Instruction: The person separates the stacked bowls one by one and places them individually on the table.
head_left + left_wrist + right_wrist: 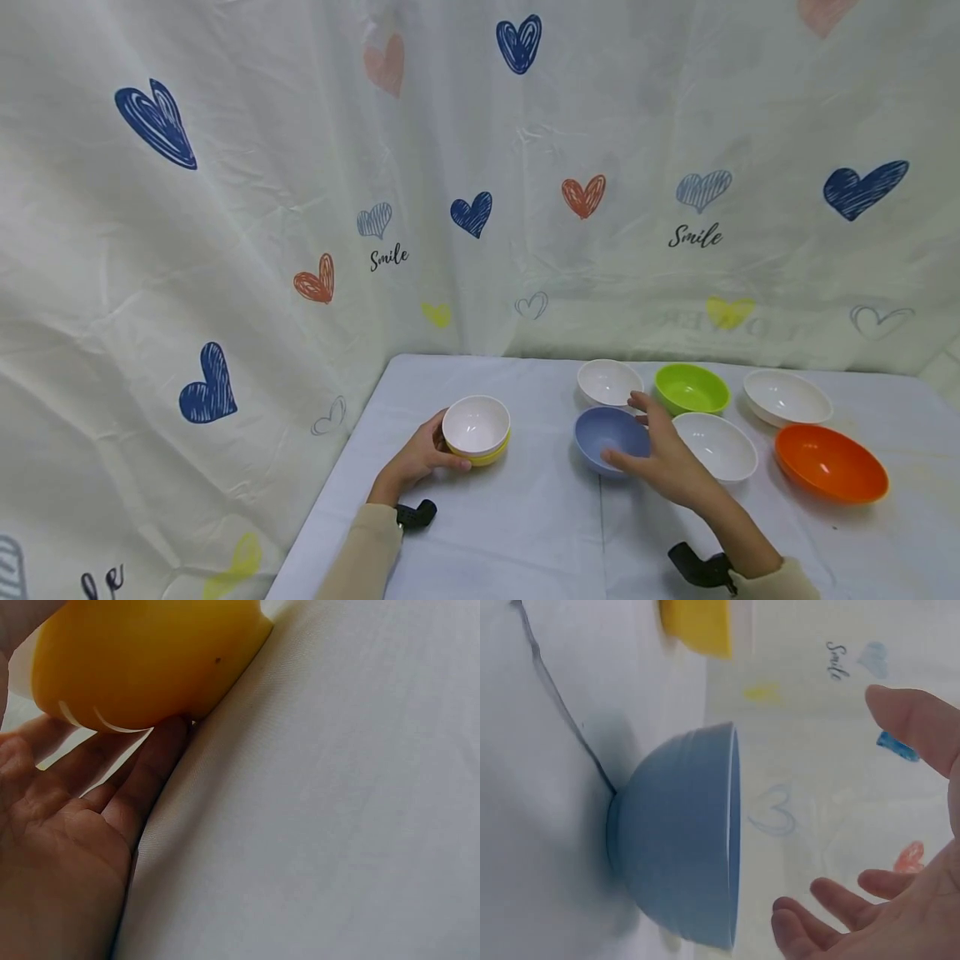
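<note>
My left hand [417,460] holds a yellow bowl [150,664] from its left side, thumb at the front and the other fingers at its wall. A small white bowl [476,423] sits nested inside the yellow one. Close to the cloth, the left wrist view shows fingers touching the yellow wall. Over the blue bowl [602,435] hovers my right hand [670,460], thumb and fingers spread wide. In the right wrist view that blue bowl [679,832] stands on the cloth, apart from the fingertips [789,921].
Behind the blue bowl stand a white bowl [609,382] and a green bowl [692,388]. To its right are another white bowl [720,446], a white dish [787,397] and an orange bowl [831,463]. A heart-printed curtain [450,125] hangs along the table's back edge.
</note>
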Tool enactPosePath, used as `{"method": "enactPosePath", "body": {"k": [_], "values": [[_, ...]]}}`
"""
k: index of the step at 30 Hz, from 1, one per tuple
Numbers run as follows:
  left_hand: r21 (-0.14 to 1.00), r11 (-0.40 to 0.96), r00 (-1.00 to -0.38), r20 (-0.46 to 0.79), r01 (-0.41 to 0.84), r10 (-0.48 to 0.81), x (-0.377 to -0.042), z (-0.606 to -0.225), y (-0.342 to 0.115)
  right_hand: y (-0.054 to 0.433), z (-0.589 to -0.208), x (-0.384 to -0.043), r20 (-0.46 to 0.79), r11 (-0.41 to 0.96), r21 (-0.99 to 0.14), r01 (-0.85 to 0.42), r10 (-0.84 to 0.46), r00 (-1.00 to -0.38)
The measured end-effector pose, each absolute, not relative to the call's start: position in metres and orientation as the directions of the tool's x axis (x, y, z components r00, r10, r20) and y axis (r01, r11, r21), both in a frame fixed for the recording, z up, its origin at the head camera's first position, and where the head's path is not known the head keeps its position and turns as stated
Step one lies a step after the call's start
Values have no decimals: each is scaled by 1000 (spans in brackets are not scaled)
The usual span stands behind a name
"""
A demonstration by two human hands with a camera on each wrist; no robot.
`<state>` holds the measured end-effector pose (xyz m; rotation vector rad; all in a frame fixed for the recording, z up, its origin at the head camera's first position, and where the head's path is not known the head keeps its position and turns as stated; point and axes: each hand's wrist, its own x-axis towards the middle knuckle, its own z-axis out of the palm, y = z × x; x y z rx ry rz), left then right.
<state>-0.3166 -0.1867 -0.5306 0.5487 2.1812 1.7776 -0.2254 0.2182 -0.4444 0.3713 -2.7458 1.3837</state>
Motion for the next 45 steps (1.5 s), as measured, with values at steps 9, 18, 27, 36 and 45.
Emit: {"method": "enactPosePath", "body": {"k": [9, 18, 27, 36, 45], "values": [[976, 167, -886, 46, 137, 461, -320, -534, -186, 183, -438, -224, 236, 467, -815, -341, -270, -934], [978, 157, -887, 48, 134, 460, -321, -536, -188, 133, -437, -252, 121, 468, -835, -289, -358, -926], [972, 193, -889, 32, 133, 456, -317, -534, -188, 92, -442, -282, 45, 413, -882, -226, -404, -914], [973, 179, -880, 46, 147, 473, -315, -529, -188, 68, -456, -293, 29, 404, -886, -228, -444, -896], [969, 198, -882, 40, 149, 470, -314, -528, -188, 55, -480, -304, 39, 394, -890, -228, -431, -901]]}}
